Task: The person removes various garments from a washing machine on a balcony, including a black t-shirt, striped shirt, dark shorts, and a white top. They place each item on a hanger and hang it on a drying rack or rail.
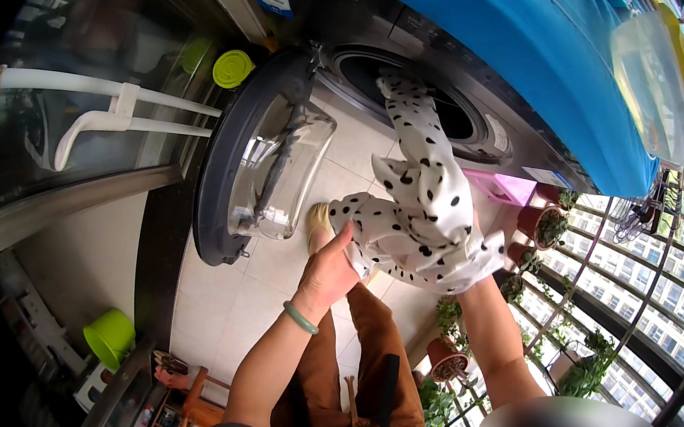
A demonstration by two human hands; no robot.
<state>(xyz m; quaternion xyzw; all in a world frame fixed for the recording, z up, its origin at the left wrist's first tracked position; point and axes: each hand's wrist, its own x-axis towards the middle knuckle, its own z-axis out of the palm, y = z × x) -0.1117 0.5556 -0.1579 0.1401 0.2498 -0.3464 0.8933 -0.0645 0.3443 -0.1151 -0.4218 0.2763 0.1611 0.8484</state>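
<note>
A white cloth (427,160) with black spots stretches in a twisted length out of the drum opening (361,70) of a dark front-loading washing machine. Its lower part is bunched between my two hands; I cannot make out what kind of laundry it is. My left hand (332,269), a green bangle on its wrist, grips the bunch's left edge, thumb on top and the other fingers behind the fabric. At the right side of the bunch, the cloth covers most of my right hand (476,221), which is closed on it. The machine's round door (228,151) hangs wide open on the left.
A blue cover (533,58) drapes over the machine, with a clear plastic container (651,83) on it. Potted plants (448,358) line the barred window at right. A pink bin (499,187) is beside the machine. White rails (120,103) jut out at left; a green bucket (110,337) stands lower left.
</note>
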